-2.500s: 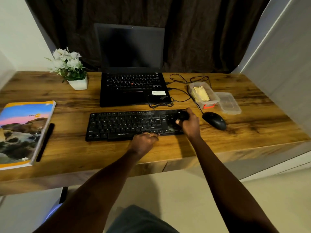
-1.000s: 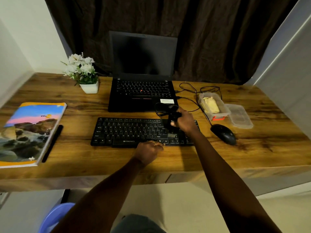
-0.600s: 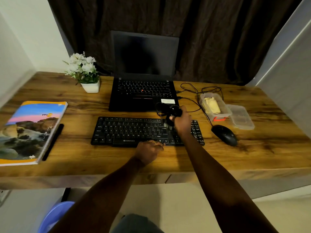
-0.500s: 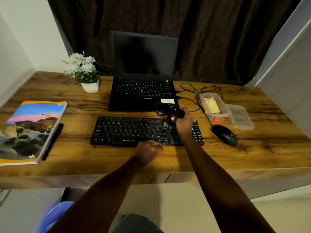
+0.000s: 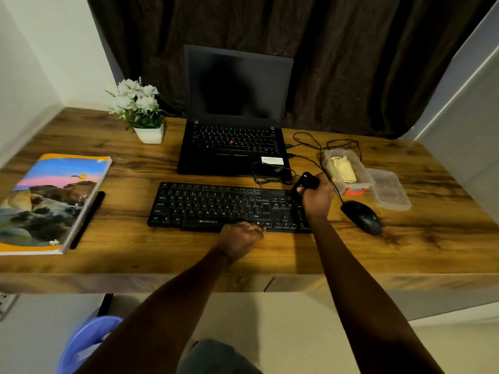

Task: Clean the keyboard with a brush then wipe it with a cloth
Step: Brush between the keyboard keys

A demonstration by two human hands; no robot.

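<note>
- R hand (image 5: pixel 318 197) sat right of centre in the frame, fingers curled tight round a black brush (image 5: pixel 305 183); firm grip, thumb side facing the laptop.
- Brush was over the far right corner of the keyboard (image 5: pixel 216 206), its lower end tipped down-left onto the numpad area. Can't tell if the bristles touched the keys; too dark.
- L hand (image 5: pixel 239 236) was at centre frame, fingers loosely bent, tips resting on the kbd's near edge by the space bar. Not wrapped round anything. Ring on one finger.
- Kbd lay flat mid-frame on the wooden desk (image 5: pixel 135 255), parallel to the desk's front edge, just below the laptop (image 5: pixel 235 147).
- Laptop was open, screen dark, w/ a black cable (image 5: pixel 270 175) coiled at its lower right corner, near the brush.
- Yellowish folded cloth (image 5: pixel 342 170) lay inside a clear container (image 5: pixel 364 171), right of the laptop, just beyond the R hand. Its lid (image 5: pixel 388 191) lay flat beside it, further right.
- Black mouse (image 5: pixel 361 217) sat right of the kbd, below the container, apart from the R hand.
- Left of frame: notebook (image 5: pixel 51 201) w/ landscape cover, black pen (image 5: pixel 87 220) along its right edge.
- Upper left: white flowers in a white pot (image 5: pixel 149 134), beside the laptop.
- Bottom left, under the desk: blue bin (image 5: pixel 86 344), partly hidden by the L arm.
</note>
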